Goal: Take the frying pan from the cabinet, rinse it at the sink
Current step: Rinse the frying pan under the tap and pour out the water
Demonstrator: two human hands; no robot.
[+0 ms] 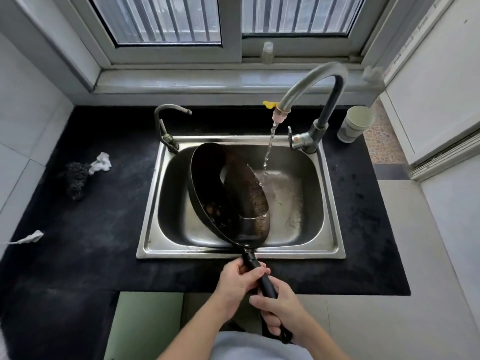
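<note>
A black frying pan (228, 193) is tilted on its side in the steel sink (327, 203), its open face turned right. Burnt residue shows inside it. Both hands hold its long black handle over the front counter edge. My left hand (239, 284) grips the handle close to the pan. Lower down the handle, my right hand (280, 307) grips the end. Water runs from the tall faucet (311, 87) and falls beside the pan's right rim onto the sink floor.
A small second tap (166, 126) stands at the sink's back left. A steel scourer and crumpled paper (83, 172) lie on the black counter at left, another paper scrap (28, 237) further left. A pale cup (355, 123) sits at back right.
</note>
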